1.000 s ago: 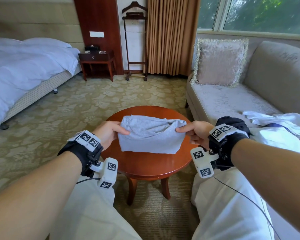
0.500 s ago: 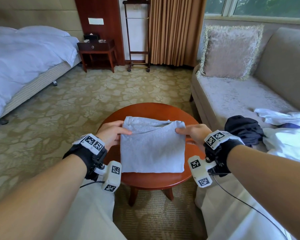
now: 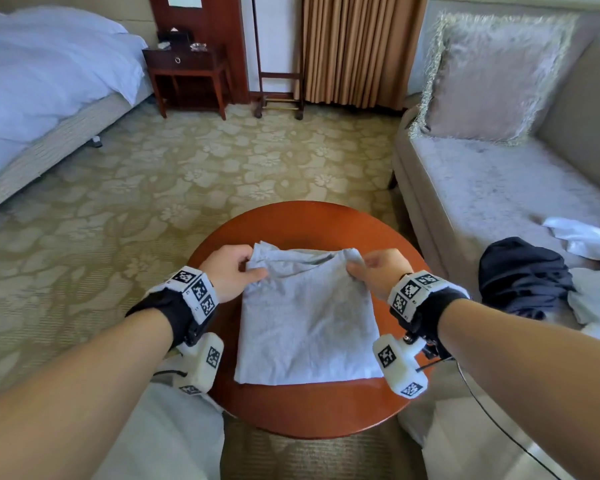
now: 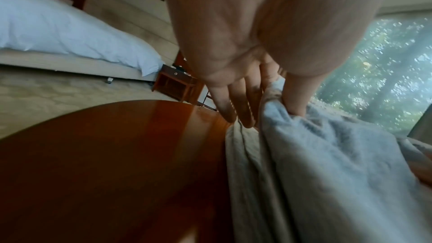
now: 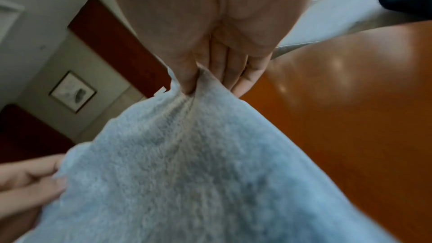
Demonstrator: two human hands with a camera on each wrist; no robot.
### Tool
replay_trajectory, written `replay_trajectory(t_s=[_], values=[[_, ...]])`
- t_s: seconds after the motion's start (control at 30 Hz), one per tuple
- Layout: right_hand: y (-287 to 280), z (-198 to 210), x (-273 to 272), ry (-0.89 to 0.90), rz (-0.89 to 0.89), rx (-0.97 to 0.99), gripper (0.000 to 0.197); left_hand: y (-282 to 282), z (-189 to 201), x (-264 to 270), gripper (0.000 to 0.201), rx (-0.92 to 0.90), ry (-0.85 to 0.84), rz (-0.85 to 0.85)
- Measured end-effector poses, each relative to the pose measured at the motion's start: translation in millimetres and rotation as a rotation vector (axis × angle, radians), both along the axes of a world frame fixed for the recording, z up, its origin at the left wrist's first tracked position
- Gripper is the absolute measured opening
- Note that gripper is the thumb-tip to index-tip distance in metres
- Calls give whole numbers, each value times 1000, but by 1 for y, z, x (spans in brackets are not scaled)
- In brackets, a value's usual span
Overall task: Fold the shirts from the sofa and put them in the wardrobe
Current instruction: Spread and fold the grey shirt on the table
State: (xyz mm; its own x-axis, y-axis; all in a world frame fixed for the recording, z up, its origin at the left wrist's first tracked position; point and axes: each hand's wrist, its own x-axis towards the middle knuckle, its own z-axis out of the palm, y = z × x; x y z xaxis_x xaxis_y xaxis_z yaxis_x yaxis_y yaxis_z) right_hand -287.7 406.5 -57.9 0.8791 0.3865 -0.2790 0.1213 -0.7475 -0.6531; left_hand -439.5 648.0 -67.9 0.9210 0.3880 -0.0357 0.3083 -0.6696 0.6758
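Your folded light grey cotton shirt [image 3: 307,318] lies as a near rectangle on the round reddish-brown wooden table [image 3: 302,408], its long axis running from you toward the far rim, the folded near edge squarely facing your lap and the far edge lifted a little. The table stands on a beige floral carpet [image 3: 174,174], with a white-sheeted bed [image 3: 45,74] to the left, a dark wooden nightstand [image 3: 187,76] beyond, and a grey upholstered sofa [image 3: 492,188] to the right carrying a dark navy garment [image 3: 523,275] and white shirts [image 3: 584,237]. Your left hand [image 3: 227,271] pinches the shirt's far left corner between thumb and fingers; your right hand [image 3: 381,270] pinches the far right corner likewise, so the cloth stretches between them.
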Motion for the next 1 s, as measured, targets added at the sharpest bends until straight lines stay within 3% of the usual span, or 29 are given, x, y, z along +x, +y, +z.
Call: replay_trajectory(t_s=[0.27, 0.53, 1.0], values=[[21, -20, 9, -106, 42, -92, 16, 8, -17, 23, 22, 136, 117, -61], [31, -18, 21, -93, 31, -182, 30, 12, -16, 44, 24, 225, 151, 34], [52, -21, 32, -35, 0, -449, 37, 25, -16, 63, 35, 95, 307, 198]])
